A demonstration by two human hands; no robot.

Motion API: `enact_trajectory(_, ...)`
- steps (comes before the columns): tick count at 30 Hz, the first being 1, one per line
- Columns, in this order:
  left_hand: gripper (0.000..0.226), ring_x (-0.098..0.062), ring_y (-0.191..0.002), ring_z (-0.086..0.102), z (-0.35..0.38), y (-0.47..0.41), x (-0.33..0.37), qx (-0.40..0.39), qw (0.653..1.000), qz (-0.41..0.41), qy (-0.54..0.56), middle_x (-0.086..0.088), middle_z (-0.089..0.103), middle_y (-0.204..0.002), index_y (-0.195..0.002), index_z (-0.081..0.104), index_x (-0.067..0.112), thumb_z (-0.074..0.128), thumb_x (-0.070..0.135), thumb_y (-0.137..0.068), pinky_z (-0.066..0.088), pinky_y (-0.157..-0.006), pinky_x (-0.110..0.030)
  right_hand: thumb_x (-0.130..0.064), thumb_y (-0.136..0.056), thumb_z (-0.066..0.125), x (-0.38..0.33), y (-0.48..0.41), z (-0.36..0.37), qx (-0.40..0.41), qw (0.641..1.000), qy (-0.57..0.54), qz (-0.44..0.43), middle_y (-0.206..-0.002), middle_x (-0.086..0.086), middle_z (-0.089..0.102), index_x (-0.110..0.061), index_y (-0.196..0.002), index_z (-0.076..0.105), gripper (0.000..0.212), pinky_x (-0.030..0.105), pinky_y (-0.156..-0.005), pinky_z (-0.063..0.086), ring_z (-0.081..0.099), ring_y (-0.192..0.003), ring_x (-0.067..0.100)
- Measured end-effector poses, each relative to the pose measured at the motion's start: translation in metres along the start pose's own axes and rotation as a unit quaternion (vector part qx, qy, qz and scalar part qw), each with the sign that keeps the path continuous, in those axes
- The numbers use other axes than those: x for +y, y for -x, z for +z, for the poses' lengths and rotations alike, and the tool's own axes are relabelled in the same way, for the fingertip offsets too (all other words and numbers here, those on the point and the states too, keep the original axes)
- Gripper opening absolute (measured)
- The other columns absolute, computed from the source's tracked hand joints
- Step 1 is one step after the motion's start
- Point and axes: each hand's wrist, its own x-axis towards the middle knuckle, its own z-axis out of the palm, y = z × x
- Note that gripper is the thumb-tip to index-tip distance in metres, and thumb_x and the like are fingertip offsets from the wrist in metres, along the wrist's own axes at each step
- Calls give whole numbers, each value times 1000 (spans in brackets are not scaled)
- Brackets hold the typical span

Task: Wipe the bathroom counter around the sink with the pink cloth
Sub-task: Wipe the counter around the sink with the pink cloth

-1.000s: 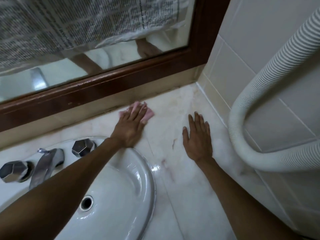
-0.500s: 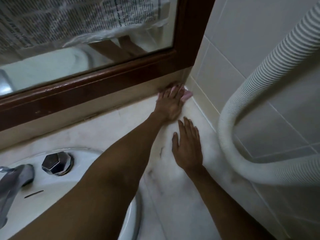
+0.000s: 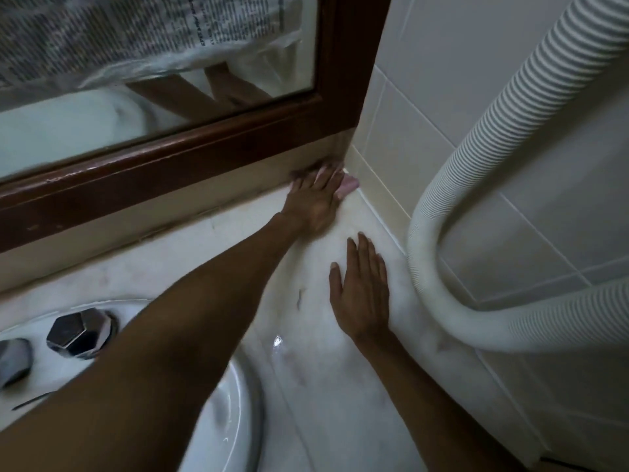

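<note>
Fingers point(image 3: 323, 178) of the left hand point(image 3: 315, 202) pressed flat on the cloth point(image 3: 348, 188) in the corner. Right hand point(image 3: 362, 291) lay open, holding nothing. Cloth risked bunching against the wall point(image 3: 384, 185), leaving the seam unwiped.

Left hand point(image 3: 315, 202): bare, no glove, no ring to be seen on the fingers that show; fingertips partly blurred.
Right hand point(image 3: 362, 291): bare, no ring, no glove; short, plain nails on the thumb and fingers.
Left forearm: bare from wrist to the frame edge, no sleeve, no watch, no band.
Right forearm: bare likewise, no sleeve or cuff in view, no bracelet at the wrist.
Markings: none visible on either arm.
</note>
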Motion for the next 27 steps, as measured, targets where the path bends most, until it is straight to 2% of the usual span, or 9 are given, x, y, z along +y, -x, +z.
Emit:
enact_trajectory(2,61,-27,-161,-8,2,-16,18,3,998,-61,20,-5,-5,-174,-165,7,23,10,49,-109,-6,-126,-58,-38,-104,36,0,3,-4,-14,1000,13,15,-157,13,36,-5,-148,41,55,42,-119,28,33,-147,25)
enact_trajectory(4,62,-30,-160,-10,4,-13,28,1,998,-67,18,-7,-6,-174,-165,7,17,12,46,-110,-9,-127,-57,-39,-104,35,2,9,-10,-27,999,20,21,-158,13,35,-5,-149,39,57,42,-120,27,32,-147,25)
enact_trajectory(7,59,-32,-160,-11,11,21,36,7,999,31,11,-6,-3,-174,-165,10,20,18,42,-111,-8,-127,-58,-38,-103,40,12,21,-19,-27,999,22,21,-157,14,36,-4,-147,42,56,42,-118,31,35,-146,26)
enact_trajectory(13,53,-16,-160,-13,15,75,6,-23,984,175,-21,10,1,-173,-164,13,36,14,44,-112,-8,-128,-43,-38,-102,38,40,56,-39,-51,998,28,24,-157,16,36,-3,-146,42,57,43,-118,31,37,-144,29)
enact_trajectory(15,56,-19,-160,-12,4,70,-6,-35,986,155,-43,8,0,-174,-165,11,32,13,46,-111,-4,-129,-46,-40,-102,35,44,61,-44,-65,997,34,20,-157,17,35,-2,-147,41,58,44,-118,30,36,-144,30)
enact_trajectory(18,66,-28,-160,-11,8,68,6,-18,999,26,-27,1,-2,-174,-165,6,29,5,54,-104,1,-128,-56,-41,-102,31,43,65,-50,-88,996,30,20,-158,18,32,-2,-148,38,61,45,-120,27,32,-146,31)
enact_trajectory(21,61,-36,-160,-5,37,99,54,55,995,-85,10,-6,3,-174,-165,12,21,23,43,-109,3,-127,-59,-38,-102,31,39,77,-52,-99,995,19,16,-159,17,31,-3,-149,36,59,44,-120,26,32,-146,30)
enact_trajectory(23,59,-37,-160,1,52,133,82,91,993,-68,31,-7,9,-173,-164,19,18,31,37,-110,5,-127,-57,-36,-102,33,42,89,-56,-93,996,12,8,-157,18,35,-2,-148,38,57,43,-119,28,36,-144,29)
enact_trajectory(27,61,-30,-161,-5,76,202,111,90,994,-41,41,0,6,-174,-165,16,22,20,44,-109,1,-129,-53,-34,-101,33,56,114,-71,-92,996,-5,9,-154,18,39,-2,-145,42,55,44,-118,29,38,-142,30)
